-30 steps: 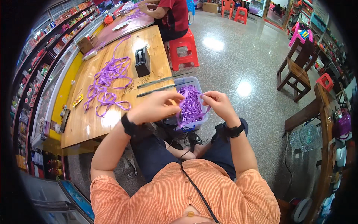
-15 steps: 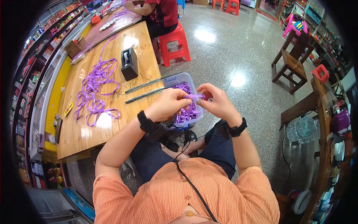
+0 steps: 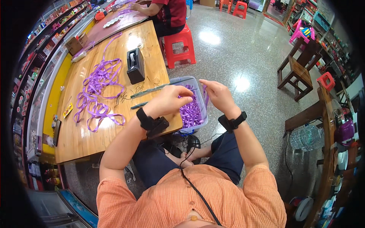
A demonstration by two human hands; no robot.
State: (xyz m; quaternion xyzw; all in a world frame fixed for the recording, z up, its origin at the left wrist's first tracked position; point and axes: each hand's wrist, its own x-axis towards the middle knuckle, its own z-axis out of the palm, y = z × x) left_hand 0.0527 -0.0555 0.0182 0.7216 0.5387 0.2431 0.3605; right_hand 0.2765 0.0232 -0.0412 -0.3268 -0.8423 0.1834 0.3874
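Note:
My right hand (image 3: 221, 98) pinches a short purple ribbon piece (image 3: 206, 95) that hangs from its fingertips over the right edge of a clear plastic bin. Thumb and forefinger of my left hand (image 3: 171, 99) are apart, with nothing visible between them; it hovers by the table corner, left of the bin. Many short purple ribbon pieces (image 3: 191, 114) fill the clear bin (image 3: 205, 121). Two long dark green rods lie on the table near my left hand; the far rod (image 3: 148, 90) shows more, while the near rod (image 3: 139, 105) is partly hidden by the hand.
On the wooden table (image 3: 81, 140) lie a loose heap of purple ribbon (image 3: 102, 78), a black tape dispenser (image 3: 135, 68) and thin dark wires (image 3: 154, 81). Beyond it, another person in red (image 3: 173, 17) sits on a red stool (image 3: 180, 47). A wooden chair (image 3: 298, 70) stands right.
My hands have moved apart; the ribbon stretched between them now hangs from my right hand alone. My left hand's thumb and forefinger have parted.

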